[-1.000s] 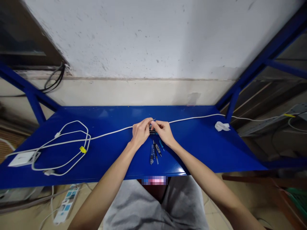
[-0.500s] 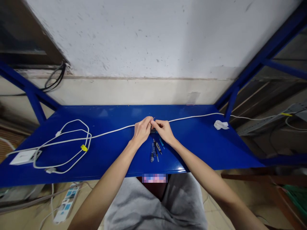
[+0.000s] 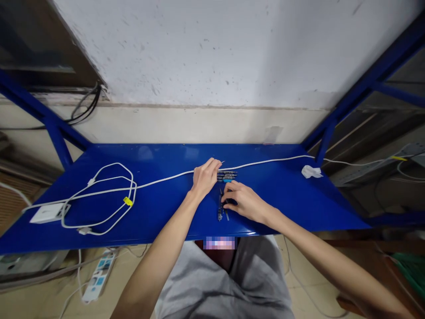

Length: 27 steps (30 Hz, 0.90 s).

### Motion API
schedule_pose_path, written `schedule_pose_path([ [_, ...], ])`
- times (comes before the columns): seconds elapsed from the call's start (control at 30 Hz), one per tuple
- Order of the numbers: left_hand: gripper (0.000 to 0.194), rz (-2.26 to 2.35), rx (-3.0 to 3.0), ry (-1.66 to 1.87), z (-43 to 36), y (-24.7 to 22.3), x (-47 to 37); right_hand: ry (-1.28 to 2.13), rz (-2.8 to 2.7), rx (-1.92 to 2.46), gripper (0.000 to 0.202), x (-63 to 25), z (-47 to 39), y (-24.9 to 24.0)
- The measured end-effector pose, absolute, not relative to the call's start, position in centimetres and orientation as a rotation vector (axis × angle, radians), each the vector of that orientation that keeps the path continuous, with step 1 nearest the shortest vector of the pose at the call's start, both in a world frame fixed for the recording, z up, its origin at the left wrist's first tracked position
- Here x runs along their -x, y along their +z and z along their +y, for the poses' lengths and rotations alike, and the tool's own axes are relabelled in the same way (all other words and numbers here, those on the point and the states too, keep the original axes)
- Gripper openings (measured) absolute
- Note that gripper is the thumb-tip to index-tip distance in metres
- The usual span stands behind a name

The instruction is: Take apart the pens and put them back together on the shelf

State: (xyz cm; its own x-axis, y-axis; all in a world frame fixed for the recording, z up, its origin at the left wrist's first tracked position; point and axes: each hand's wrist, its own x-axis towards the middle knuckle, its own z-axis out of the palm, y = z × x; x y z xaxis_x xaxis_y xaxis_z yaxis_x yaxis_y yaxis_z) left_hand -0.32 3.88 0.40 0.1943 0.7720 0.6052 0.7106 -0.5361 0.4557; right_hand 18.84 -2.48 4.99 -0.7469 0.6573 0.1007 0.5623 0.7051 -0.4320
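My left hand (image 3: 206, 175) is closed in a pinch; the pointed metal tip of a slim pen (image 3: 222, 162) sticks out past its fingertips. Beside its palm, several dark and grey pens (image 3: 229, 173) lie in a row, one with a blue part (image 3: 227, 180). My right hand (image 3: 245, 201) is curled low over loose pen parts, thumb apart from the fingers. A clear pen barrel (image 3: 219, 208) lies just left of its fingertips, and a thin strip-like part (image 3: 227, 216) shows below them. Other parts are hidden under this hand.
A white cable (image 3: 166, 179) crosses the blue table (image 3: 172, 212) behind my hands. Left are a looped cable with a yellow tag (image 3: 128, 201) and a white box (image 3: 48, 213). Crumpled tissue (image 3: 311, 172) lies right. A power strip (image 3: 98, 277) is on the floor.
My right hand has left my left hand and come down toward me, over the loose pen parts. The row of pens now shows beside my left hand. The view has shifted slightly.
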Motion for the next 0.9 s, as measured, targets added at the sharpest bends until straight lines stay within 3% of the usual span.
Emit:
schedule_pose_path([
  [0.3,0.033,1.458,-2.349,1.29,3.9,0.4,0.2,0.326,-2.698,1.188,0.024,-18.4,-4.7,3.1],
  [0.57,0.033,1.458,-2.334,1.294,3.9,0.6,0.2,0.332,-2.717,1.15,0.01,-18.0,-4.6,3.5],
  [0.73,0.033,1.485,-2.328,1.291,3.9,0.6,0.2,0.515,-2.341,1.171,0.007,-19.3,-2.0,5.1],
  [0.9,0.035,1.52,-2.353,1.254,3.9,0.6,0.2,0.932,-1.674,1.088,0.022,-20.3,3.8,4.8],
])
